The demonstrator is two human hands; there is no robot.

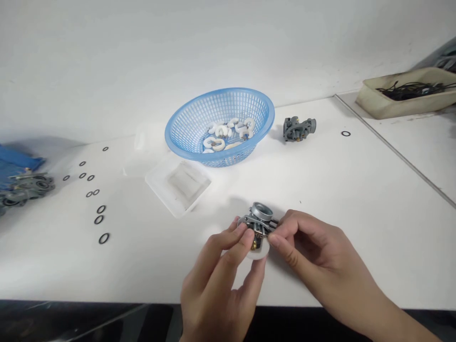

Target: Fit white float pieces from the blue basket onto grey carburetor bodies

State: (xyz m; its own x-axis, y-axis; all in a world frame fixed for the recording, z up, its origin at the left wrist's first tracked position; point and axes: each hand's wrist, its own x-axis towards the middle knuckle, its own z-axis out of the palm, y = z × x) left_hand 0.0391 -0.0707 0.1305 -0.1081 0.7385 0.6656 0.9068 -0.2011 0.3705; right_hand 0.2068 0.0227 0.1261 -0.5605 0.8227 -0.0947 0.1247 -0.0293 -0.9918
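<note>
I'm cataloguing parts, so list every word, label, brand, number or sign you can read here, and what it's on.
None can be read.
Metal part at the left hand and right hand: any marking is too small to read.
Blue basket: no lettering visible.

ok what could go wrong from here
The metal part could slip from the left hand, especially if the right hand at its side pushes hard. The white piece under it might shift if pressed unevenly. The small black rings lie loose on the white table, so a stray brush might scatter them.
</note>
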